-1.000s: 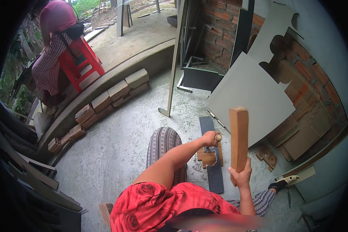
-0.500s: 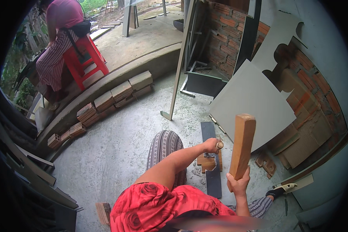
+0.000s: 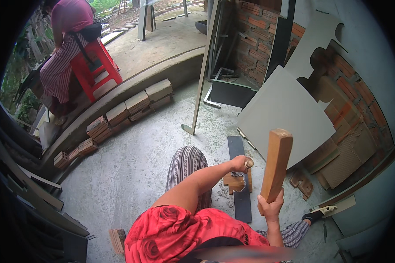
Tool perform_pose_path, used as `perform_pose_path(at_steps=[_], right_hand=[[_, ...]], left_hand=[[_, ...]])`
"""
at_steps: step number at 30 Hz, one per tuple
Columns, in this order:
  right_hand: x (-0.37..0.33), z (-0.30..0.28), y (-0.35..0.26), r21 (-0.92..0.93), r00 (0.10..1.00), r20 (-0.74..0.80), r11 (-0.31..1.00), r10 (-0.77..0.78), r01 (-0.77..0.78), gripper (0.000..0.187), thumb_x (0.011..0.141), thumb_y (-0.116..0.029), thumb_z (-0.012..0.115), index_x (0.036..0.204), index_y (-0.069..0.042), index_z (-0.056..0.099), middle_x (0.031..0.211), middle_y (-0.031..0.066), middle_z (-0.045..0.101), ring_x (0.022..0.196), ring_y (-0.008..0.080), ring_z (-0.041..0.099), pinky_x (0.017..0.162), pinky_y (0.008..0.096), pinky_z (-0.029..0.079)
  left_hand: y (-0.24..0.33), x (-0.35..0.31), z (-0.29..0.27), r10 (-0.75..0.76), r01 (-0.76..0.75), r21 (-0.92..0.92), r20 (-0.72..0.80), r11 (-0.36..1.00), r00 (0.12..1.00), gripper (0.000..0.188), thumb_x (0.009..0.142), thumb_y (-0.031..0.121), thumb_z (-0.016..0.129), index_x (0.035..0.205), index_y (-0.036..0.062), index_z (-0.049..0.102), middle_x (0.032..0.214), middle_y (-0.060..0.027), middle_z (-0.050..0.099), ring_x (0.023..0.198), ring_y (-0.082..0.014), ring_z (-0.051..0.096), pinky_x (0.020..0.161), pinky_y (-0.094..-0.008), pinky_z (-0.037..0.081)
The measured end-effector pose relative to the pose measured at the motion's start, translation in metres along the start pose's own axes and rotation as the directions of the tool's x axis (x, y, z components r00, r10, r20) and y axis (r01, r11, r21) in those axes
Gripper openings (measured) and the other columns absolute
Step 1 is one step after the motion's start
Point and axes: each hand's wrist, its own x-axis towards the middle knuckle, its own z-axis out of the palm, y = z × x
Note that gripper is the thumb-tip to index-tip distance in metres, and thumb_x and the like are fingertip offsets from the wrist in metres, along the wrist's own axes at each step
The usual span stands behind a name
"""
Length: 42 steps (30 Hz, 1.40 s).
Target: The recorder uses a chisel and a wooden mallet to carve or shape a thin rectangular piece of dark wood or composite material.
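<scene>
A person's right hand is gripping a raised thick wooden mallet block, while the left hand is clenching a wooden-handled chisel over a small brown workpiece on a dark plank; pale chips suggest carving is only partly done.

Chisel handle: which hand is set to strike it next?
Right, most likely. The right hand holds the wooden mallet raised beside the chisel handle, while the left hand grips that chisel upright on the small wood block.

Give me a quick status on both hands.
Left hand grips chisel handle on wood piece. Right hand holds wooden mallet raised. Nothing between.
</scene>
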Motion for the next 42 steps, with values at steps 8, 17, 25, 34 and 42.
perform_pose_path(at_steps=[8,17,25,34,42], right_hand=[[-0.012,-0.013,0.032,-0.330,0.941,0.223,0.928,0.252,-0.171,0.055,0.055,-0.015,0.075,0.102,-0.002,0.049,0.082,0.0127,0.062,0.076,0.0252,0.063,0.070,0.0349,0.049],[-0.014,-0.004,0.026,-0.396,0.994,0.110,0.916,-0.025,0.067,0.059,0.061,-0.012,0.074,0.111,-0.002,0.044,0.088,0.0154,0.061,0.078,0.0313,0.062,0.071,0.0374,0.049],[-0.003,-0.007,-0.010,-0.053,0.981,0.116,0.987,0.154,-0.149,0.047,0.063,-0.011,0.072,0.103,0.000,0.049,0.085,0.0094,0.062,0.074,0.0162,0.060,0.068,0.0292,0.048],[-0.014,-0.007,0.055,-0.624,0.899,0.154,0.745,0.411,-0.234,0.053,0.060,-0.021,0.072,0.104,-0.004,0.048,0.081,0.0198,0.061,0.081,0.0363,0.061,0.071,0.0399,0.048],[-0.040,-0.020,0.057,0.051,0.925,0.047,0.924,0.376,-0.378,0.042,0.059,-0.009,0.072,0.095,0.000,0.051,0.083,0.0074,0.059,0.073,0.0143,0.058,0.068,0.0281,0.048]], left_hand=[[-0.016,0.002,0.007,-0.009,0.007,-0.043,-0.029,0.999,1.000,0.026,0.053,0.011,0.070,0.075,0.0080,0.057,0.069,-0.0086,0.061,0.067,-0.0255,0.060,0.063,-0.0351,0.048],[-0.017,0.006,0.008,0.012,-0.011,-0.014,0.032,1.000,0.999,0.034,0.054,0.012,0.071,0.085,0.0078,0.059,0.080,-0.0119,0.064,0.077,-0.0288,0.061,0.068,-0.0358,0.048],[-0.038,0.011,0.009,0.062,-0.060,-0.079,0.017,0.995,0.998,0.029,0.053,0.012,0.069,0.079,0.0073,0.056,0.070,-0.0093,0.061,0.065,-0.0253,0.058,0.062,-0.0349,0.047],[-0.030,0.013,0.012,-0.017,0.030,-0.134,0.096,0.991,0.995,0.032,0.055,0.009,0.071,0.084,0.0061,0.059,0.076,-0.0067,0.064,0.068,-0.0219,0.060,0.066,-0.0330,0.048],[-0.019,0.010,0.003,0.004,0.009,-0.133,0.095,0.991,0.996,0.027,0.054,0.004,0.069,0.079,0.0042,0.057,0.070,-0.0023,0.059,0.065,-0.0153,0.054,0.064,-0.0310,0.047]])
